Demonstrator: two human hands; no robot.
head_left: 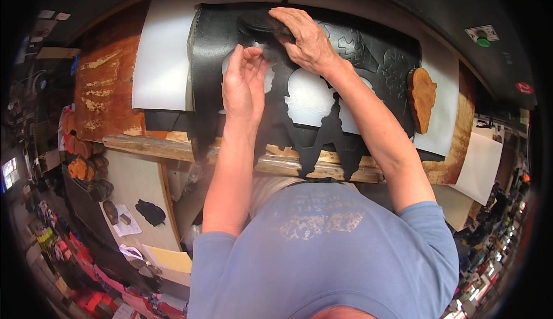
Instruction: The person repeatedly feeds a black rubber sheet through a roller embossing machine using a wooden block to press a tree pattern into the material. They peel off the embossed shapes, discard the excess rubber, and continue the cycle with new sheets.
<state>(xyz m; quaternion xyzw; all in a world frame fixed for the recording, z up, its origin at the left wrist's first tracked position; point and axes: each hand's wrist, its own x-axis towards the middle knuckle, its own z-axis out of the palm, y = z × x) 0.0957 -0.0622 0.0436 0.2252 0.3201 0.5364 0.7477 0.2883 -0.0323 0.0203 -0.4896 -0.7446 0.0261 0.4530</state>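
A large black sheet (219, 42) with several cut-out holes lies on a white board (164, 59) on the workbench. My left hand (243, 82) lies flat on the sheet with fingers together, beside a cut-out that shows white beneath. My right hand (302, 36) reaches further up and presses on a dark rounded piece (256, 22) on the sheet. Whether it grips that piece I cannot tell. Outlines of shapes are pressed into the sheet's right part (368, 48).
An orange-brown shaped block (422, 97) rests on the sheet's right edge. The wooden bench (103, 82) extends left. A panel with a green button (483, 41) sits top right. Lower left, a table (138, 186) holds a black cut piece (151, 212) and several small items.
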